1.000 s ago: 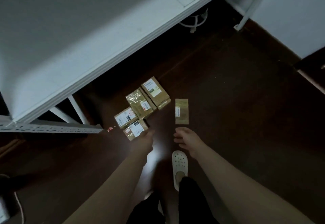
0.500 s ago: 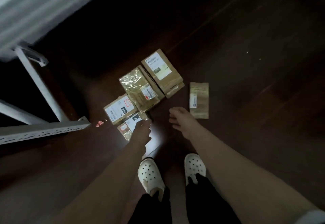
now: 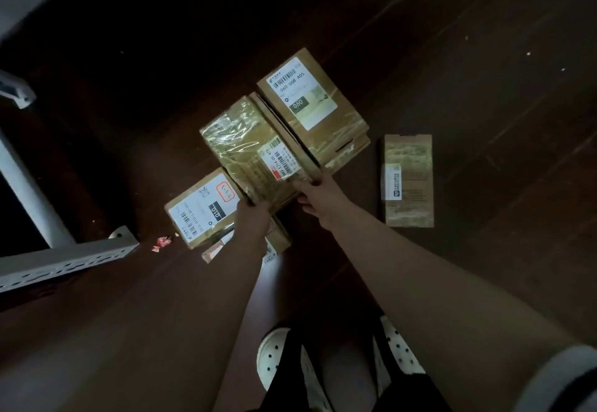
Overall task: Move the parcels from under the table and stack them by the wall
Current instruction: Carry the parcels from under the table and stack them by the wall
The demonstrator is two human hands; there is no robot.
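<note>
Five parcels (image 3: pixel 408 182) are counted on the floor (image 3: pixel 484 56). The taped parcel (image 3: pixel 248 149) is gripped at its near edge by the left hand (image 3: pixel 253 217) and the right hand (image 3: pixel 319 196).

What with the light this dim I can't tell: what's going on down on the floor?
A person bends over the dark wooden floor. The left hand and right hand both grip the near edge of the shiny tape-wrapped brown cardboard parcel in the middle of a cluster. A brown box labelled 060 lies behind it, a brown box labelled 010 to its left, and a flat narrow cardboard parcel lies apart on the right.
</note>
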